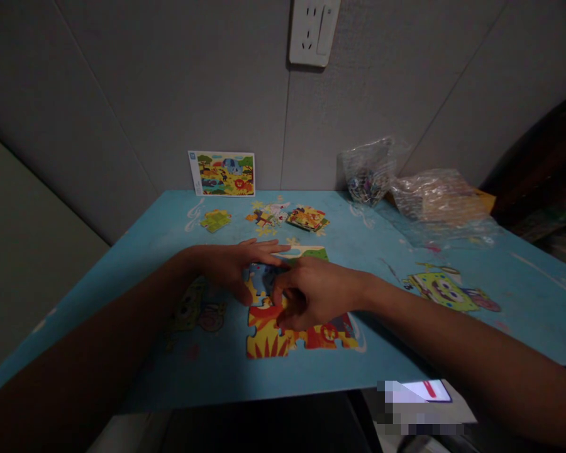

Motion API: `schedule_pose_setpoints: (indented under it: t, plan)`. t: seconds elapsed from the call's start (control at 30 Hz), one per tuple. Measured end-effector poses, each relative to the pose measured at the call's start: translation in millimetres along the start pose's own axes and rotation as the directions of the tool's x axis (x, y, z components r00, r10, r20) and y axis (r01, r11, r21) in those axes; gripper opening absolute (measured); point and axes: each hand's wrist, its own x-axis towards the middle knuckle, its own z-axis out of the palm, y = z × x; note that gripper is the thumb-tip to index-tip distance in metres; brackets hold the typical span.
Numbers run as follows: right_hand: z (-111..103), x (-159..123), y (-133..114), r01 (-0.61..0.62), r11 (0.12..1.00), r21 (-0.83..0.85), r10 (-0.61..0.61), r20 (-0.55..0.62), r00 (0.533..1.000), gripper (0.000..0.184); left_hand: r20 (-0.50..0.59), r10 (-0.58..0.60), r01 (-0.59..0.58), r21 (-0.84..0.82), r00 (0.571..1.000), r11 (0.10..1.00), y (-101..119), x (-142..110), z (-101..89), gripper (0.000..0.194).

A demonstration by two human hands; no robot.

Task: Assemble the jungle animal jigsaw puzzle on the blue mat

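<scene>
A partly assembled jigsaw puzzle (267, 348) with bright orange, yellow and blue animal pictures lies flat on the table in front of me. My left hand (240, 264) rests at its upper left, fingers stretched out and thumb apart, touching the blue part. Over the middle of the puzzle, my right hand (316, 290) has its fingers curled, with the index finger and thumb tips down on a puzzle piece (270, 311) in the orange area. Both hands partly cover the picture, so some joins are hidden.
Behind the puzzle lie a green piece (216, 219), some loose pieces (263, 218) and a stack of pieces (307, 218). A picture card (224, 173) leans on the wall. Plastic bags (368, 176) sit at the back right of the blue table (207, 377). A lit phone (429, 391) is below the front edge.
</scene>
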Motion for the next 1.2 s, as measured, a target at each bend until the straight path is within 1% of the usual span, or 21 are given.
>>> schedule_pose_setpoints:
  t: [0.23, 0.4, 0.5, 0.67, 0.73, 0.8, 0.87, 0.93, 1.0, 1.1, 1.2]
  plan:
    - [-9, -4, 6, -0.036, 0.999, -0.01, 0.037, 0.011, 0.999, 0.02, -0.045, -0.098, 0.101, 0.058, 0.994, 0.993, -5, -2, -2.0, 0.092]
    - [-15, -7, 7, 0.021, 0.998, -0.063, -0.019, 0.028, 0.999, 0.018, -0.106, -0.181, 0.195, 0.142, 0.978, 0.97, -5, -5, -7.2, 0.08]
    - [-16, -8, 7, 0.039, 0.997, -0.071, -0.036, 0.043, 0.998, 0.019, -0.114, -0.227, 0.244, 0.174, 0.967, 0.954, -6, -7, -8.6, 0.08]
    - [-23, -13, 5, -0.009, 0.995, -0.095, 0.018, 0.094, 0.995, 0.015, -0.104, -0.25, 0.264, 0.17, 0.963, 0.949, -5, -8, -10.1, 0.08]
    - [-24, -14, 6, -0.039, 0.994, -0.103, 0.051, 0.117, 0.992, 0.015, -0.112, -0.255, 0.272, 0.167, 0.96, 0.948, -2, -6, -7.7, 0.079]
    - [-25, -14, 7, -0.065, 0.992, -0.105, 0.079, 0.133, 0.988, 0.016, -0.143, -0.244, 0.267, 0.173, 0.959, 0.948, 4, -1, -1.2, 0.074]
    - [-24, -14, 9, -0.07, 0.992, -0.101, 0.084, 0.143, 0.986, 0.016, -0.179, -0.203, 0.235, 0.183, 0.963, 0.955, 13, 8, 8.9, 0.072]
    - [-23, -13, 10, -0.055, 0.994, -0.091, 0.068, 0.146, 0.987, 0.015, -0.184, -0.126, 0.159, 0.177, 0.975, 0.971, 24, 18, 19.5, 0.08]
    - [-22, -12, 10, -0.042, 0.996, -0.075, 0.053, 0.153, 0.987, 0.014, -0.133, -0.08, 0.1, 0.152, 0.988, 0.983, 34, 25, 27.1, 0.083]
    - [-19, -11, 9, -0.029, 0.998, -0.058, 0.037, 0.152, 0.988, 0.017, -0.082, -0.081, 0.092, 0.139, 0.993, 0.986, 41, 29, 29.9, 0.084]
    - [-18, -11, 8, 0.004, 0.998, -0.06, 0.003, 0.127, 0.992, 0.019, -0.078, -0.085, 0.096, 0.139, 0.993, 0.986, 41, 28, 27.1, 0.088]
